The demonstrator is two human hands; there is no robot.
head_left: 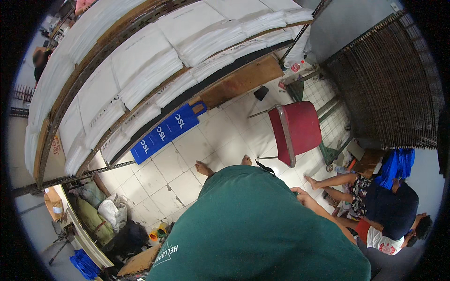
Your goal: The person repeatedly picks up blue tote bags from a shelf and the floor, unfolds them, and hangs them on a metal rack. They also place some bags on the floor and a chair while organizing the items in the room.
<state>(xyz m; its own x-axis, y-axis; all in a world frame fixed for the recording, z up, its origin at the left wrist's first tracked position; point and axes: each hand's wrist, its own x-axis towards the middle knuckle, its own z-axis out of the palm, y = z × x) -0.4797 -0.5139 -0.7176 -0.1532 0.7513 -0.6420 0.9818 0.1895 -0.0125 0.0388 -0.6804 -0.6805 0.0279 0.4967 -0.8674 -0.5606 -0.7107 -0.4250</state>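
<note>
My right hand (303, 197) is at the right edge of my green shirt (253, 225), touching or close to the cloth. Its fingers look curled; whatever they may hold is hidden. My left hand is not in view. Below the shirt my bare feet show on the white tiled floor (164, 171). A red padded chair (300, 129) with a metal frame stands just ahead and to the right, the nearest piece of furniture to my right hand.
Ahead, a metal rack holds stacked white sheets (140, 56). A blue bag (168, 131) leans against its base. Two people (391, 208) sit close together at right, below a dark wire rack (389, 84). Sacks (112, 210) lie at left; another person (40, 58) is far left.
</note>
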